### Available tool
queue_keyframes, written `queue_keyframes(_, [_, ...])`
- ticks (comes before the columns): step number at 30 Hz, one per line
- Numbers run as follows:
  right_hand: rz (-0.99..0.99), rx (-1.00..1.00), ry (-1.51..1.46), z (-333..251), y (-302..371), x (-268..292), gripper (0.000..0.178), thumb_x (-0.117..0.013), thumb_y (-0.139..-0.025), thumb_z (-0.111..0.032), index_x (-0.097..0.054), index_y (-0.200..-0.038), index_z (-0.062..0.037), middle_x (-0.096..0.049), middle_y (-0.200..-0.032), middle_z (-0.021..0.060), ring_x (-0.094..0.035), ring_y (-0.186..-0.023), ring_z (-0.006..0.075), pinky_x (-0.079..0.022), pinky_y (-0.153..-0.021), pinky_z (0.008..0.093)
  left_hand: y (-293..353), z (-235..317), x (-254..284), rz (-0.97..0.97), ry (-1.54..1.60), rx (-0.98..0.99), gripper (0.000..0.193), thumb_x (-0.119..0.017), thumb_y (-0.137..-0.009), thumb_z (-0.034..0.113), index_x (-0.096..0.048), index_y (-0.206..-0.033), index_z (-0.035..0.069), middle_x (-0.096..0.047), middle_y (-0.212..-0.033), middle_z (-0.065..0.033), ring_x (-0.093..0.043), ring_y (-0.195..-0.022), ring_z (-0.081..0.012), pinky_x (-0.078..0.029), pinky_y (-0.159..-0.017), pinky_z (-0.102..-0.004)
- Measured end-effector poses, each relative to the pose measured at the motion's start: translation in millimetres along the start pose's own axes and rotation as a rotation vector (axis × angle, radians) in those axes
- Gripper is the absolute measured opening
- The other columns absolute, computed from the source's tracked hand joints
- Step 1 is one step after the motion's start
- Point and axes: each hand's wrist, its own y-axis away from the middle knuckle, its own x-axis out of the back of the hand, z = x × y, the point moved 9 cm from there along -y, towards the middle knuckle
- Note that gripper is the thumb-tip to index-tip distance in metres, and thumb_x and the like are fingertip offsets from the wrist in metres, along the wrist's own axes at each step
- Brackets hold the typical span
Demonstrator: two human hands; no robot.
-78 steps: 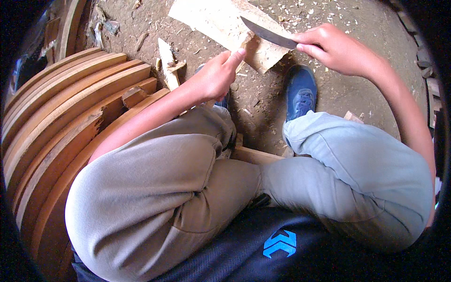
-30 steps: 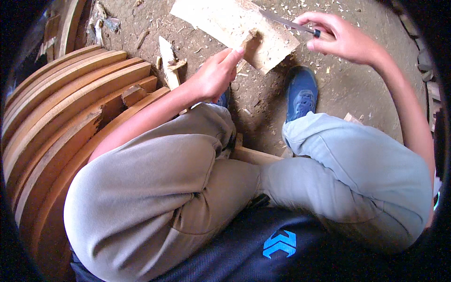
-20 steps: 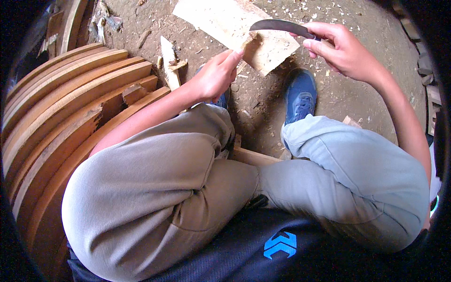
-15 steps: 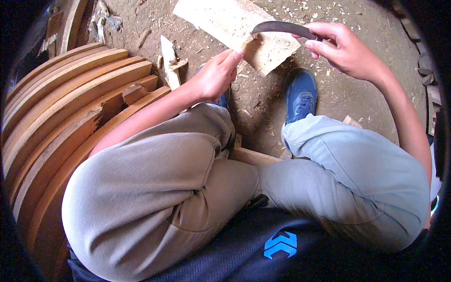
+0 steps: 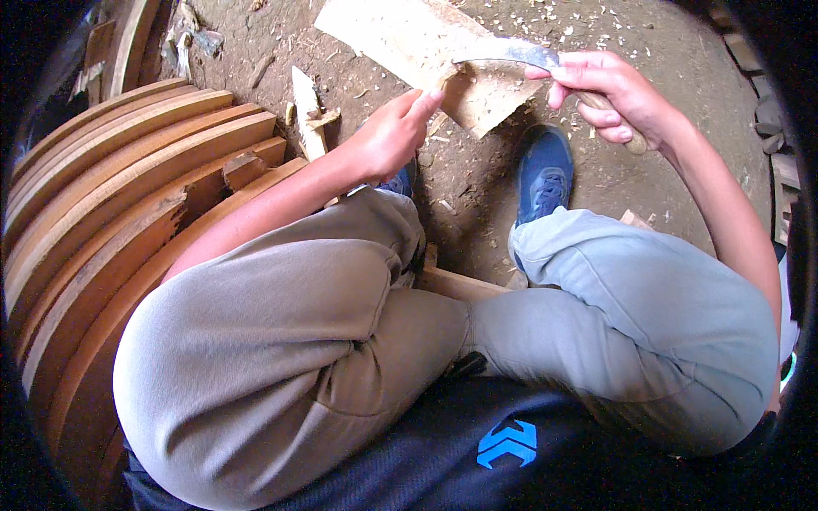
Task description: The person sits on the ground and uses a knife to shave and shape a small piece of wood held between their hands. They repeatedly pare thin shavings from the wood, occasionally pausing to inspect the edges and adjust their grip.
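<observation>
A curved knife [image 5: 515, 51] with a wooden handle is in my right hand [image 5: 622, 94], fingers wrapped round it, at the upper right. Its blade points left, and the tip comes close to a small pale piece of wood [image 5: 450, 75]. My left hand [image 5: 392, 136] is closed on that piece, thumb along it; much of the piece is hidden by the fingers or blends with what lies behind. Beneath both lies a broad pale wooden board [image 5: 383, 34] on the ground, slanting down to the right.
Curved wooden pieces [image 5: 136, 170] are stacked at my left. Splintered wood [image 5: 307, 111] and shavings are scattered over the dirt floor [image 5: 656, 179]. My blue shoe [image 5: 545, 175] is just below the board. Blocks [image 5: 767, 115] line the right edge.
My right hand has rolled, so the blade now shows its bright flat side and the wooden handle has come into sight. The left hand has hardly moved.
</observation>
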Motion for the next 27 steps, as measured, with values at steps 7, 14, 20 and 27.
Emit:
queue_keyframes(7, [-0.039, -0.001, 0.006, 10, -3, 9, 0.038, -0.054, -0.099, -0.03, -0.061, -0.127, -0.0055, -0.062, -0.091, -0.0013, -0.036, -0.043, -0.0008, -0.026, -0.031, 0.016, 6, 6, 1, 0.032, -0.085, 0.028, 0.04, -0.038, -0.105, 0.048, -0.05, -0.097, 0.011, -0.04, -0.066, 0.0041, -0.035, -0.051, -0.0072, -0.029, -0.044, -0.0264])
queue_keyframes(14, [0.171, 0.447, 0.79, -37, 10, -6, 0.029, -0.055, -0.097, -0.021, -0.065, -0.12, -0.0061, -0.063, -0.079, -0.0016, -0.044, -0.045, 0.0017, -0.034, -0.037, 0.0191, 1, -1, 0, 0.025, -0.014, 0.007, 0.033, -0.041, -0.105, 0.047, -0.049, -0.097, 0.016, -0.035, -0.066, 0.0074, -0.03, -0.048, -0.0051, -0.023, -0.04, -0.0246])
queue_keyframes(20, [0.12, 0.276, 0.668, -44, 6, -16, 0.031, -0.054, -0.097, -0.019, -0.064, -0.123, -0.0067, -0.061, -0.078, -0.0016, -0.04, -0.042, 0.0017, -0.031, -0.035, 0.0196, 1, -2, 2, 0.016, 0.012, 0.005, 0.031, -0.042, -0.105, 0.045, -0.049, -0.098, 0.016, -0.034, -0.065, 0.0086, -0.029, -0.048, -0.0041, -0.022, -0.039, -0.0232])
queue_keyframes(27, [-0.086, -0.118, -0.033, -2, -7, 15, 0.037, -0.054, -0.1, -0.027, -0.059, -0.128, -0.0038, -0.063, -0.092, -0.0013, -0.028, -0.042, -0.0017, -0.022, -0.03, 0.0145, 3, 7, 2, -0.026, -0.037, 0.031, 0.049, -0.037, -0.105, 0.048, -0.054, -0.098, 0.003, -0.043, -0.061, 0.0015, -0.04, -0.05, -0.009, -0.034, -0.045, -0.0304])
